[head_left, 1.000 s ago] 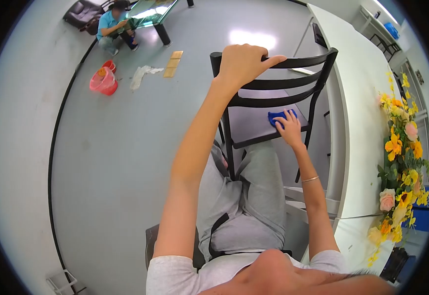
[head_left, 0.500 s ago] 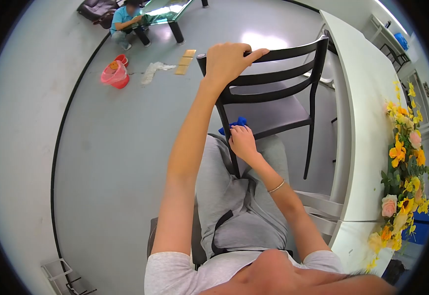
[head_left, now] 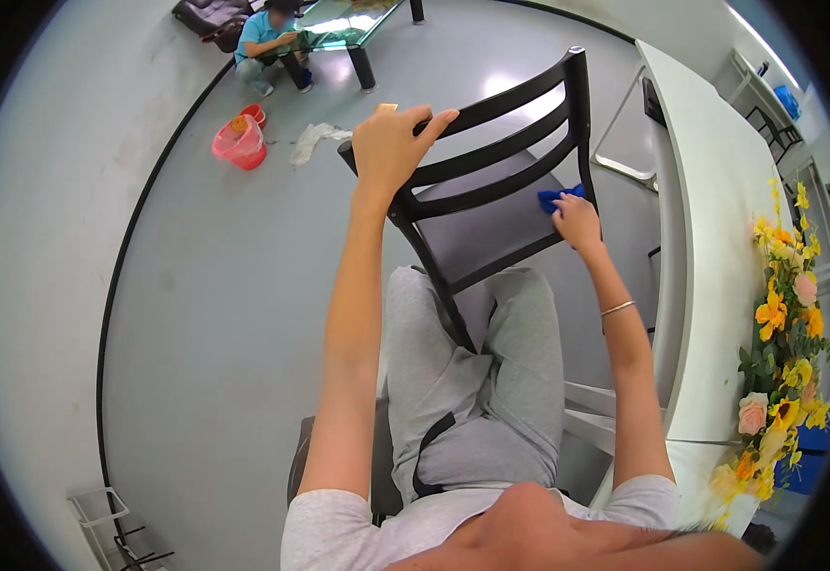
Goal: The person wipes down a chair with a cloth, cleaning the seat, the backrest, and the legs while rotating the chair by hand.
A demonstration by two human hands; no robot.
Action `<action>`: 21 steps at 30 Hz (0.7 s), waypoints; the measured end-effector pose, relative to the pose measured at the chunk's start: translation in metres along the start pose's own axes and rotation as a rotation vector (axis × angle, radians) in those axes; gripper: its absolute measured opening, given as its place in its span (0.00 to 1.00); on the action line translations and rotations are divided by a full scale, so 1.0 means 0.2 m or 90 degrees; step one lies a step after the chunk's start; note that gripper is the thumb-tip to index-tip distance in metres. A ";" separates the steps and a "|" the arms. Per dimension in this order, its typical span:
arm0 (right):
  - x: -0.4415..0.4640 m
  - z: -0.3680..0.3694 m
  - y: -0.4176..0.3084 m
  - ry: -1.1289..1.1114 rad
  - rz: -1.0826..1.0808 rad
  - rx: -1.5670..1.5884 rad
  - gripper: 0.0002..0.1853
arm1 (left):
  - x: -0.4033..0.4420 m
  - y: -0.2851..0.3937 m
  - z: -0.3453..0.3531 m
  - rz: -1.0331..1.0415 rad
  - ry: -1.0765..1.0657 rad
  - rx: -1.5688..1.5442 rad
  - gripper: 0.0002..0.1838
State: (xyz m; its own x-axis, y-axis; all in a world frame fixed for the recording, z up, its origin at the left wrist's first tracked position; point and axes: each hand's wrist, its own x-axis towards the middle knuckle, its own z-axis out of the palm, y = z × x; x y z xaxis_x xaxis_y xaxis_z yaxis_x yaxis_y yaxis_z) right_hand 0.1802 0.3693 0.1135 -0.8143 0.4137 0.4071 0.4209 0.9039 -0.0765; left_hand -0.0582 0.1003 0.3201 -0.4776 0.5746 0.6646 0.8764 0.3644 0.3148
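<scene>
A black chair [head_left: 475,240] with a slatted back stands tilted in front of my knees, its seat beyond the back slats. My left hand [head_left: 388,152] is closed over the left end of its top rail, the thumb stretched along the rail. Bunched in the fingers of my right hand [head_left: 579,224] is a blue cloth [head_left: 558,198]. That hand is at the right rear side of the chair, by the right back post and the seat's edge. The fingertips are partly hidden by the cloth.
On my right runs a white table [head_left: 720,285] bearing artificial flowers [head_left: 772,314]. A pink bucket [head_left: 241,147] and a white rag [head_left: 315,141] are on the floor ahead left. Farther off, a person [head_left: 261,43] crouches beside a glass table [head_left: 339,27].
My right hand has moved with the blue cloth from the chair's left post to its right side. The chair has swung and tilted, its left side shifting left, with my left hand still on it.
</scene>
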 end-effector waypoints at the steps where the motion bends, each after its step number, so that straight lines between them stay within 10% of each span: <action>1: 0.00 0.01 0.01 0.006 -0.029 -0.021 0.12 | 0.00 -0.01 -0.01 -0.002 -0.003 0.005 0.24; 21: -0.47 -0.11 -1.14 0.064 -0.100 0.383 0.11 | 0.01 0.00 -0.11 -0.040 -0.061 -0.016 0.23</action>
State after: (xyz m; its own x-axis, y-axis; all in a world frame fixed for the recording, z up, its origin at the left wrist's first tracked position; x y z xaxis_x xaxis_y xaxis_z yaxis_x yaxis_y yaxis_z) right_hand 0.1701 0.1216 0.1119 -0.7941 0.2845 0.5371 -0.0241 0.8682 -0.4956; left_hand -0.0584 0.0857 0.3357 -0.5338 0.6194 0.5757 0.8456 0.3832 0.3717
